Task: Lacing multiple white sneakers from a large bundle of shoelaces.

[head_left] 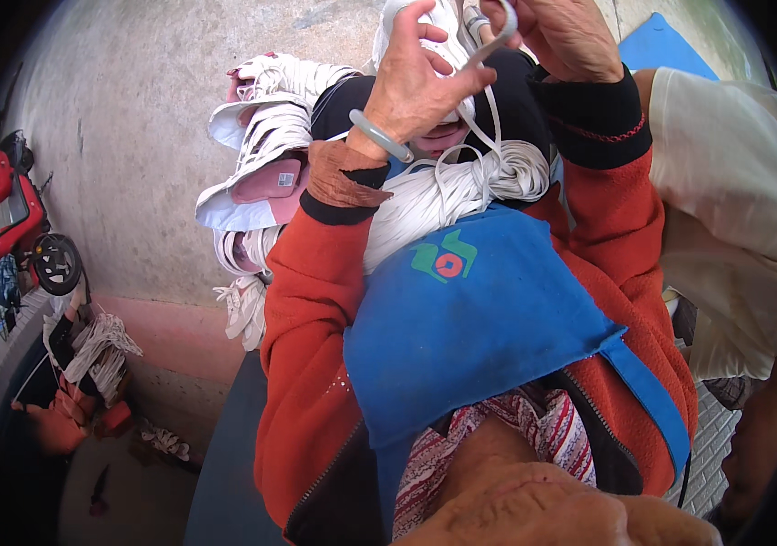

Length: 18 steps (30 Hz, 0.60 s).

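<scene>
My left hand (411, 86) is raised over my lap, its fingers apart and bent, the thumb stretched to the right. A flat white shoelace (499, 32) runs against that thumb and up to my right hand (570, 36), whose fingers are closed on it; the frame's top edge cuts off part of this hand. Slack lace hangs down to a thick bundle of white laces (447, 202) lying across my lap. Beyond the hands, a white shoe (450, 50) is partly hidden behind my left hand.
White shoes with pink insoles (265, 182) and loose laces are piled left of my lap. A person in a white shirt (725, 218) sits close on my right. Another person with laces (101, 350) is at the far left, below a red motor scooter (20, 218).
</scene>
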### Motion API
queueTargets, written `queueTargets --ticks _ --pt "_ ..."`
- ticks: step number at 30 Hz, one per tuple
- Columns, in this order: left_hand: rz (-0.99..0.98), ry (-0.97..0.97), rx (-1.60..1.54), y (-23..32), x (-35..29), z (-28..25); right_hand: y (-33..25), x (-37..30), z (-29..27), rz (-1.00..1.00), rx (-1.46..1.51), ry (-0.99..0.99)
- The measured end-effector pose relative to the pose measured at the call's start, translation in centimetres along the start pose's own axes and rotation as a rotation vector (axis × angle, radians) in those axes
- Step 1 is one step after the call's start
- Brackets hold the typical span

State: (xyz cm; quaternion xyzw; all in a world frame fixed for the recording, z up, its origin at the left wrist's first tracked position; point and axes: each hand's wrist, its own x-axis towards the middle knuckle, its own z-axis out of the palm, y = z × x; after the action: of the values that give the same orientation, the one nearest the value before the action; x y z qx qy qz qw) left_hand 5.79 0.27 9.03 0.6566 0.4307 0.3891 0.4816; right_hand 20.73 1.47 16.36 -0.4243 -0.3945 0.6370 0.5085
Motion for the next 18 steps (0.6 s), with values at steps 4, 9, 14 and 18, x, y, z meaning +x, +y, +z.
queueTargets --ticks 4,9,14,18 --pt "0.178 -0.197 0.043 -1.3 1.3 -1.3 2.0 0.8 -1.1 -0.113 -0.099 -0.048" --pt "-0.268 -0.196 -0.892 -0.6 1.5 -2.7 8.7 -1.4 -4.1 -0.124 -0.423 -0.168" --pt "-0.258 -0.071 -1.076 -0.5 2.1 -4.4 8.4 -3.8 -3.3 0.274 -0.413 -0.654" --pt "-0.297 -0.016 -1.205 -3.0 2.6 -7.1 6.3 -5.9 -7.6 0.39 -0.404 -0.498"
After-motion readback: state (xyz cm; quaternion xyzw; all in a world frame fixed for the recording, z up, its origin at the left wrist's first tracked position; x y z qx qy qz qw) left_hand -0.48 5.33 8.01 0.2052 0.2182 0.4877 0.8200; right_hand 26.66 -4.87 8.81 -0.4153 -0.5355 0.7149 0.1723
